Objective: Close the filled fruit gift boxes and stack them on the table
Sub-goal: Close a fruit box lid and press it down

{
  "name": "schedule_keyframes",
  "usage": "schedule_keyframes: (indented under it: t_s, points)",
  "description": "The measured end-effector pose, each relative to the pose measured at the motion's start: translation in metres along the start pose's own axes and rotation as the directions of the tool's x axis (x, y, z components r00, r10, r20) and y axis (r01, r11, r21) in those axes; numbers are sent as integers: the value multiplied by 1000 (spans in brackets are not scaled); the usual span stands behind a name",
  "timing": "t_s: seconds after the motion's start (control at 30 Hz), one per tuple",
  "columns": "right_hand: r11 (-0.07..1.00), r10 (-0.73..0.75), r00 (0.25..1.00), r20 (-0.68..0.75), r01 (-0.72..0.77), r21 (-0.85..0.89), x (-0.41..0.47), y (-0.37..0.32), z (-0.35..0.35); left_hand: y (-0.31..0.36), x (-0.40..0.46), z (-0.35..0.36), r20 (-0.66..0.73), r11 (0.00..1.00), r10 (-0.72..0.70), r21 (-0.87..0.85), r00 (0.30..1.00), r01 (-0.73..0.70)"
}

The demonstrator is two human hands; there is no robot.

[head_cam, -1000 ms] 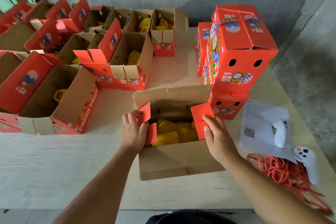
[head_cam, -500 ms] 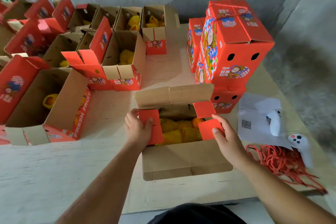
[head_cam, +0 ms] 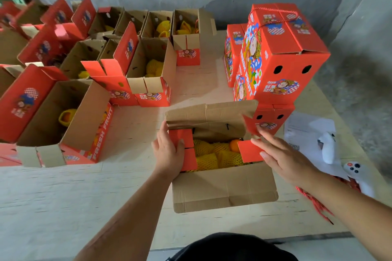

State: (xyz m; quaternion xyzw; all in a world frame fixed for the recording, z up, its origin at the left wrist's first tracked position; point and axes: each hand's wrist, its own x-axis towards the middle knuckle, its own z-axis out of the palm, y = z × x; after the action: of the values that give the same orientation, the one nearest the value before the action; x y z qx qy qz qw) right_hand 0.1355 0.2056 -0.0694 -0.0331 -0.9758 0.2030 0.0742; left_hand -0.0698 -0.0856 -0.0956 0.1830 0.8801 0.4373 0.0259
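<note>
An open gift box (head_cam: 224, 188) stands before me with both long flaps spread outward. Inside lie fruits in yellow foam nets (head_cam: 214, 154) and one bare orange (head_cam: 235, 144). My left hand (head_cam: 167, 152) presses the two red end flaps (head_cam: 184, 148) on the left side down over the fruit. My right hand (head_cam: 282, 157) pushes the near red end flap (head_cam: 250, 150) on the right inward with straight fingers; the far right flap (head_cam: 249, 124) still sticks up. A stack of closed red boxes (head_cam: 282, 55) rises at the back right.
Several open filled boxes (head_cam: 148, 70) crowd the left and back of the wooden table (head_cam: 127, 186). At the right lie a paper sheet (head_cam: 305, 131), two white controllers (head_cam: 327, 146) and a pile of red cord (head_cam: 318, 205). A grey wall stands behind.
My left hand has pressed the left end flaps lower over the fruit. My right hand has slid a little right while folding the near right flap inward.
</note>
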Motion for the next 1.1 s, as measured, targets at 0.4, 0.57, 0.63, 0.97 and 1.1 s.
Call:
schedule_keyframes:
  t_s: [0.4,0.57,0.63,0.97,1.1]
  points:
    - [973,-178,981,74,186,-138,14,6,-14,9,-10,-2,-169,983,168,103,971,-152]
    - [928,-135,914,384,252,-275,10,28,-27,4,-12,-4,-121,950,298,135,947,-282]
    - [936,-11,869,494,184,-302,2,26,-20,3,-11,-4,-111,953,296,94,949,-287]
    - [604,266,951,159,-293,742,-8,-8,19,10,4,-20,154,984,172,-64,973,-164]
    - [563,540,822,-179,-196,803,4,-36,35,7,4,-42,397,905,110,-419,911,73]
